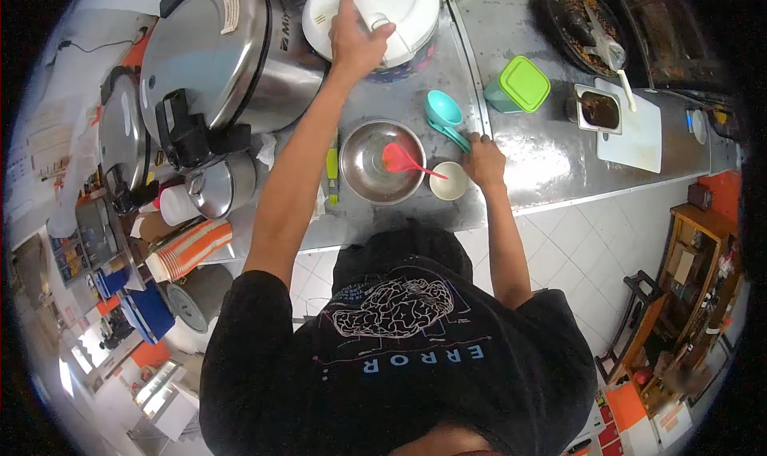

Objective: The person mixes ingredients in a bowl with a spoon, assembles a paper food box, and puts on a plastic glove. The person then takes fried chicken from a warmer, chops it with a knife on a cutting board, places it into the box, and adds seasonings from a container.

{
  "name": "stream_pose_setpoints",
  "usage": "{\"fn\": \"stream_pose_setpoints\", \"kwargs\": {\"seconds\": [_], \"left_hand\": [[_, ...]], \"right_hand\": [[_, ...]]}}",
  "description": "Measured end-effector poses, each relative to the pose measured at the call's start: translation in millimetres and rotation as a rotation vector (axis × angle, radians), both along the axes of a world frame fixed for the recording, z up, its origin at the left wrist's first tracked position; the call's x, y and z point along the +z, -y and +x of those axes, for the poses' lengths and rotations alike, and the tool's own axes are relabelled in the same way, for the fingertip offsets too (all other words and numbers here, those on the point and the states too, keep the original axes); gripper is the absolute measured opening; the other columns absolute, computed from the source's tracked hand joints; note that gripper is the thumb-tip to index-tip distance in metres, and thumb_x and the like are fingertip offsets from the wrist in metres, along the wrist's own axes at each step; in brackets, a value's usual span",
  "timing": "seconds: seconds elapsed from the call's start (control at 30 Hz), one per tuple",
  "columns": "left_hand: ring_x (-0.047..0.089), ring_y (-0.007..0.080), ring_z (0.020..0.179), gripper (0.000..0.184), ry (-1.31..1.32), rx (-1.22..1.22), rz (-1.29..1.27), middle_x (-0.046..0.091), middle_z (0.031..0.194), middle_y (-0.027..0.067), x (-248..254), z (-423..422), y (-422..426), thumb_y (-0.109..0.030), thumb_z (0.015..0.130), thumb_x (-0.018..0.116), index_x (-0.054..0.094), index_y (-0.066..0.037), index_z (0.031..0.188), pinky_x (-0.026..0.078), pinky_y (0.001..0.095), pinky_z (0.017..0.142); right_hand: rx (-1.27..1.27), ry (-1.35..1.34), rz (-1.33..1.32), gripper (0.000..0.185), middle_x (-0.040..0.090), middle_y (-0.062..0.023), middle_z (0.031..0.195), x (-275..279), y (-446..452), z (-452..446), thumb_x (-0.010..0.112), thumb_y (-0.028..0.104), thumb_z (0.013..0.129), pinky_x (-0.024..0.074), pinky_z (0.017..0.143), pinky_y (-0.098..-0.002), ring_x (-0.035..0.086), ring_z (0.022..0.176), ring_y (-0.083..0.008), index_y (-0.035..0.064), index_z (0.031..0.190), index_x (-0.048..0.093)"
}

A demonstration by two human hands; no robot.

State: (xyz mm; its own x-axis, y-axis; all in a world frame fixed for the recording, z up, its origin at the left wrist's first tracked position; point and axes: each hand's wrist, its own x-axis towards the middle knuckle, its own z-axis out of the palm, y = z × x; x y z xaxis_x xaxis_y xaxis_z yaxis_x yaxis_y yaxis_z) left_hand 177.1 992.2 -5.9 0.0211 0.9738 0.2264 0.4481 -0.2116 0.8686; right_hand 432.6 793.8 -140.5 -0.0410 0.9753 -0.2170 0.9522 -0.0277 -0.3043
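Note:
My left hand point(359, 45) reaches over a round container and touches its white lid point(415, 5). The thumb and a finger are stretched apart across the lid; the other fingers are partly hidden. Below the lid, a dark patterned side of the container point(411, 69) shows. My right hand point(485, 162) is closed round the handle end of a turquoise ladle point(444, 109), whose bowl points away from me. Close by my right hand stands a small cream bowl point(449, 182). Beside it, a metal bowl point(359, 168) holds a red ladle point(399, 158) with its handle over the rim.
Large steel pressure cookers point(200, 49) crowd the left. A green-lidded container point(523, 85) stands right of the ladle. Farther right are a dark pan point(567, 25) of crumbly food, a metal tin of sauce point(599, 109) and a white board point(639, 140). A green-handled utensil point(332, 172) lies left of the bowl.

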Motion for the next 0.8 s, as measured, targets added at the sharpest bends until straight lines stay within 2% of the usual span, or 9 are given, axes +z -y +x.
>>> {"fn": "stream_pose_setpoints", "kwargs": {"seconds": [0.13,0.27,0.33,0.4,0.43,0.53,0.67,0.73,0.8], "left_hand": [[0.054,0.0268,0.116,0.072,0.099,-0.169,0.089,0.055,0.126,0.0200,38,-7,-2,-0.005,0.085,0.066,0.025,0.000,0.144,0.039,0.0336,0.101],[0.045,0.0338,0.127,0.091,-0.048,-0.366,0.480,0.044,0.137,0.0247,-9,-32,-14,-0.019,0.078,0.075,0.020,0.002,0.147,0.035,0.0411,0.106],[0.037,0.0400,0.131,0.104,-0.247,-0.239,0.191,0.035,0.143,0.0270,-12,-29,5,-0.027,0.072,0.080,0.015,0.003,0.147,0.030,0.0466,0.109],[0.034,0.0441,0.131,0.108,-0.247,-0.263,0.515,0.031,0.145,0.0269,-7,-22,15,-0.029,0.069,0.081,0.014,0.002,0.148,0.028,0.0486,0.109],[0.034,0.0450,0.130,0.110,-0.274,-0.181,0.174,0.032,0.145,0.0265,3,-17,18,-0.031,0.066,0.082,0.015,0.002,0.148,0.028,0.0483,0.110],[0.036,0.0443,0.128,0.109,-0.148,-0.233,0.425,0.033,0.144,0.0264,2,-18,18,-0.031,0.066,0.083,0.018,0.002,0.147,0.029,0.0477,0.109],[0.037,0.0431,0.129,0.108,-0.227,-0.188,0.134,0.036,0.143,0.0251,8,-19,16,-0.033,0.066,0.083,0.020,0.000,0.147,0.031,0.0462,0.108],[0.051,0.0315,0.117,0.099,-0.414,-0.097,0.292,0.055,0.122,0.0224,-13,-17,11,-0.033,0.069,0.084,0.028,-0.005,0.146,0.041,0.0444,0.097],[0.041,0.0358,0.125,0.110,-0.251,-0.142,0.149,0.046,0.133,0.0238,-12,-13,11,-0.045,0.064,0.085,0.026,-0.004,0.147,0.035,0.0474,0.103]], "right_hand": [[-0.031,0.007,-0.070,0.027,0.061,-0.0171,0.095,17,-2,-7,0.063,0.011,0.074,0.0535,0.073,-0.0471,0.062,0.091,-0.0361,0.0038,0.099,0.056],[-0.022,0.035,-0.083,0.026,0.061,-0.0168,0.096,19,-6,-10,0.061,0.009,0.074,0.0537,0.074,-0.0473,0.063,0.092,-0.0354,0.0044,0.100,0.056],[-0.008,0.085,-0.094,0.028,0.061,-0.0164,0.097,17,-8,-9,0.062,0.010,0.074,0.0542,0.074,-0.0467,0.063,0.092,-0.0352,0.0051,0.101,0.057],[0.018,0.115,-0.118,0.031,0.061,-0.0161,0.099,11,-11,-10,0.065,0.014,0.074,0.0546,0.075,-0.0455,0.063,0.094,-0.0349,0.0059,0.103,0.057],[0.016,0.091,-0.119,0.033,0.062,-0.0160,0.100,16,-12,-10,0.067,0.016,0.074,0.0546,0.075,-0.0454,0.063,0.094,-0.0347,0.0060,0.104,0.057],[0.018,0.113,-0.130,0.039,0.062,-0.0156,0.101,29,-15,-11,0.072,0.024,0.074,0.0545,0.076,-0.0456,0.063,0.097,-0.0341,0.0063,0.106,0.057],[0.034,0.100,-0.084,0.045,0.060,-0.0159,0.105,26,-13,-13,0.071,0.034,0.078,0.0528,0.079,-0.0462,0.061,0.099,-0.0340,0.0105,0.114,0.057],[0.003,0.048,-0.045,0.046,0.060,-0.0162,0.105,30,-7,-14,0.071,0.035,0.078,0.0526,0.079,-0.0460,0.060,0.101,-0.0338,0.0097,0.114,0.058],[-0.051,0.050,0.022,0.043,0.060,-0.0162,0.104,34,5,-15,0.071,0.033,0.078,0.0523,0.077,-0.0475,0.060,0.101,-0.0342,0.0089,0.111,0.058]]}}
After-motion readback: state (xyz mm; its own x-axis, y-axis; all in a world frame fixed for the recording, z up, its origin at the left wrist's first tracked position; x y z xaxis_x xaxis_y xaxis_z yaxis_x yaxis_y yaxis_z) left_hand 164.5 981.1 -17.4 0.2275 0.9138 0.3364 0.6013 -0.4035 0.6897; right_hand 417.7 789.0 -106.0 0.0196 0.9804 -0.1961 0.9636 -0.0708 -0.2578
